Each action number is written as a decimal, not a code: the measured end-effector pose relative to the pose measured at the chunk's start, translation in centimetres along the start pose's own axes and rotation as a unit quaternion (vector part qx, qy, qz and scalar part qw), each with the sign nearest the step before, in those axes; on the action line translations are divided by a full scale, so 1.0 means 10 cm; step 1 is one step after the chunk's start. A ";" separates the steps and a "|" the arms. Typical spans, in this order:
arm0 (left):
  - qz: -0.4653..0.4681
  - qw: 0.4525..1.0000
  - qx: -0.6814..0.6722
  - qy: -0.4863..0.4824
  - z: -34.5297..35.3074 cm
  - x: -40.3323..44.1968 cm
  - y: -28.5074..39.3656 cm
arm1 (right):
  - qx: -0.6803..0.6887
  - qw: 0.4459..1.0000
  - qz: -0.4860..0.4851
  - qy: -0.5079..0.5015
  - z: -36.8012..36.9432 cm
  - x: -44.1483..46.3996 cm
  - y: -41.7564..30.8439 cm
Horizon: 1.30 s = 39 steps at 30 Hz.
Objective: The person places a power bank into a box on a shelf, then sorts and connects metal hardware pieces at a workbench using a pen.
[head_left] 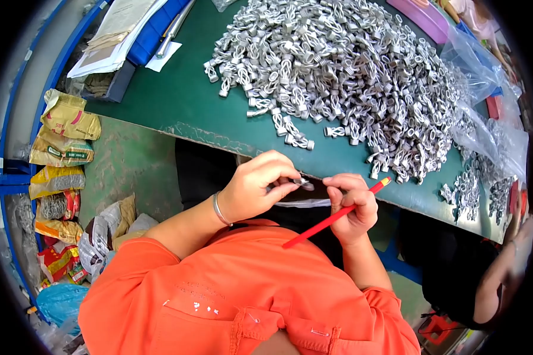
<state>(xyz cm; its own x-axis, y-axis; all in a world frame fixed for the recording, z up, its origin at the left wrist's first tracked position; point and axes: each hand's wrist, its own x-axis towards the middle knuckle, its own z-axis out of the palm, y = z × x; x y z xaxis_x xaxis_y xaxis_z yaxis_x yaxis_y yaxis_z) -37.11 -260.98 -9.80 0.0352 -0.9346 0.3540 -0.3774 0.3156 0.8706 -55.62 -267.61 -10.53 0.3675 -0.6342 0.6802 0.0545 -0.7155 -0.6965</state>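
My left hand (260, 184), with a metal bangle at its wrist, pinches a small silver metal part (304, 184) near the table's front edge. Just to the right, my right hand (354, 207) is closed around a red pencil-like stick (321, 225) with a yellow end, which slants down toward the orange shirt. The two hands are slightly apart. Beyond them, a large heap of silver metal parts with looped ends (337, 71) covers much of the green table (177, 94).
Papers (115, 35) and a blue bin (154, 29) stand at the back left. Clear plastic bags (479, 71) and a pink tray (423, 18) lie at the right. Sacks (62, 148) line the left floor. Another person's arm (497, 278) shows at the right.
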 end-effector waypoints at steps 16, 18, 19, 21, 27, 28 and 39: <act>-0.130 0.989 -0.053 0.043 -0.06 0.02 -0.01 | 0.090 0.957 0.275 0.016 0.12 0.21 0.10; -0.130 0.986 -0.099 0.038 -0.02 0.05 -0.02 | 0.199 0.922 0.332 0.028 0.07 0.21 0.00; -0.126 0.981 -0.145 0.036 -0.01 0.06 -0.03 | 0.221 0.911 0.346 0.024 0.06 0.21 -0.01; -0.110 0.984 -0.141 0.025 -0.01 0.07 -0.03 | 0.235 0.902 0.362 0.019 0.04 0.19 -0.04; -0.108 0.983 -0.150 0.006 -0.02 0.04 -0.04 | 0.277 0.877 0.393 0.011 0.00 0.11 -0.03; -0.109 0.983 -0.150 0.006 -0.02 0.03 -0.03 | 0.285 0.876 0.388 0.008 0.00 0.09 -0.02; -0.046 0.987 -0.157 0.000 -0.02 0.02 0.02 | 0.146 0.978 0.150 0.020 0.06 -0.06 0.01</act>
<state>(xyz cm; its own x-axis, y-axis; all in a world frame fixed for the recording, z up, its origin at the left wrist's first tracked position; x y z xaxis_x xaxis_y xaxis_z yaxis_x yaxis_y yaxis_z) -37.03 -261.06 -9.53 0.0569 -0.9616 0.2686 -0.0677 0.2647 0.9620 -55.34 -267.09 -11.15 0.3720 -0.8173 0.4401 0.2148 -0.3855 -0.8974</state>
